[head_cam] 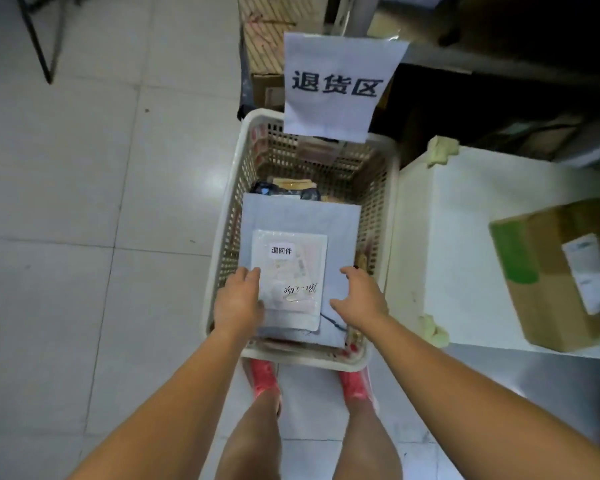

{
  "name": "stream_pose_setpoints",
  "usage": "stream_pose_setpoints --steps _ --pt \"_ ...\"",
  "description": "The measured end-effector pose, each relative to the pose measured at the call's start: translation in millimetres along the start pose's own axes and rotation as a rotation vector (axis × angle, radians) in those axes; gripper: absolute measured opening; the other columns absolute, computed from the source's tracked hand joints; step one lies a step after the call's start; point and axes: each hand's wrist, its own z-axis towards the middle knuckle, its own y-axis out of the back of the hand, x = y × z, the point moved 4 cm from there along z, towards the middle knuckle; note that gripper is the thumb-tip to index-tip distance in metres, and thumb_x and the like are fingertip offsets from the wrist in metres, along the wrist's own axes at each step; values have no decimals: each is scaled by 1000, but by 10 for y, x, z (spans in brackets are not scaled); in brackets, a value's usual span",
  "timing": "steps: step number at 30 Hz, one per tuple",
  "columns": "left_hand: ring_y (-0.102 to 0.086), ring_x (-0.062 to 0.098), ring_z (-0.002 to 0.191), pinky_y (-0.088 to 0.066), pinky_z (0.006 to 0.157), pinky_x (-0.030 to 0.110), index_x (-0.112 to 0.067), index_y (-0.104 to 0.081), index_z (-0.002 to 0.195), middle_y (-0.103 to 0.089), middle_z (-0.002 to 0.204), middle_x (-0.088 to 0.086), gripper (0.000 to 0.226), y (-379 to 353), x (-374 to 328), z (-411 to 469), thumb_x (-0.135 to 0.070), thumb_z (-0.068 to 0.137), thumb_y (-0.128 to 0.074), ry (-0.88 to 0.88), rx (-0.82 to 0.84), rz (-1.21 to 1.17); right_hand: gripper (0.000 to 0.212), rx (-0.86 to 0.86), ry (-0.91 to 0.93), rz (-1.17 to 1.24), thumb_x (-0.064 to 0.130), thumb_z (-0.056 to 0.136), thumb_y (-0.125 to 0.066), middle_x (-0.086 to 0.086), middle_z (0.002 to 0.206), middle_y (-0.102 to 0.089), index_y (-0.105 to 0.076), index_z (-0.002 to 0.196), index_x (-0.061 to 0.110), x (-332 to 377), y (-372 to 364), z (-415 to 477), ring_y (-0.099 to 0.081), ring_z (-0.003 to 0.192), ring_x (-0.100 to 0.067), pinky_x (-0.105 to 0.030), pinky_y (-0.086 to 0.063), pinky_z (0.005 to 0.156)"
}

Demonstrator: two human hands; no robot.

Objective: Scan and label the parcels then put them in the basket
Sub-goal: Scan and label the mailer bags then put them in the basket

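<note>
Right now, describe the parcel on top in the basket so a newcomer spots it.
Find the cream plastic basket on the floor under the hanging paper sign. On top of its contents lies a pale grey mailer, left hand touching it. Unlike the dark items behind, it carries a clear pouch with a white sticker.

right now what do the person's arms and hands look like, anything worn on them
The left hand and right hand are ungloved, with no ring, watch or band showing. No sleeve comes into view on either arm.
</note>
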Motion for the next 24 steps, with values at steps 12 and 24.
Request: stream_pose_setpoints --steps 12,24 --pt "-52 24 111 -44 89 38 -18 -54 120 -55 117 2 33 1987 -1947 -1427 -22 88 -58 -316 -172 411 46 -208 87 -503 11 86 -64 -6 128 -48 -50 129 19 -175 2061 -2314 -46 118 -26 -36 -40 83" --pt "-52 23 116 -43 96 35 -21 -56 126 -57 122 2 40 2121 -4064 -3028 -28 88 -63 -470 -443 503 39 -567 145 -399 20 89 -62 -2 131 -50 -54 127 23 -1818 3662 -3782 -48 126 -23 -35 -46 94"
